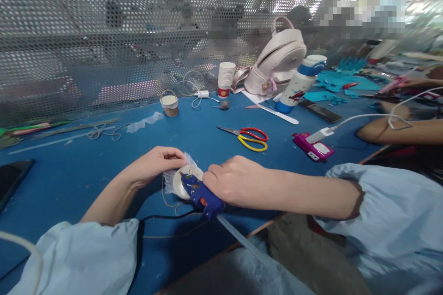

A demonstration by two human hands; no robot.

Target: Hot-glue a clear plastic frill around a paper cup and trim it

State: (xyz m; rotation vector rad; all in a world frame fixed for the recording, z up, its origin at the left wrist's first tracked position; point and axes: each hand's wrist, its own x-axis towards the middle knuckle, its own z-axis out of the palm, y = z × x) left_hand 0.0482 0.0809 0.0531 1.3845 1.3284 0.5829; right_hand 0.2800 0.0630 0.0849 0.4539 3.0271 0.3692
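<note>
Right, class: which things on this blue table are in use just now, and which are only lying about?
In use: left hand, white fringed disc, right hand, blue glue gun.
Lying about: scissors, paper cups, pink backpack, bottle, twine roll.

Your glue gun [202, 199]: deep blue, orange trigger, clear stick at the back.
Your fringed disc [178, 184]: white.
Your sleeves [391, 212]: pale blue.
Desk [86, 166]: bright blue.
Scissors [252, 139]: red and yellow handles.
Backpack [278, 60]: pale pink.
Bottle [299, 85]: white, blue cap and base.
Screen [104, 32]: grey metal, dotted with holes.
</note>
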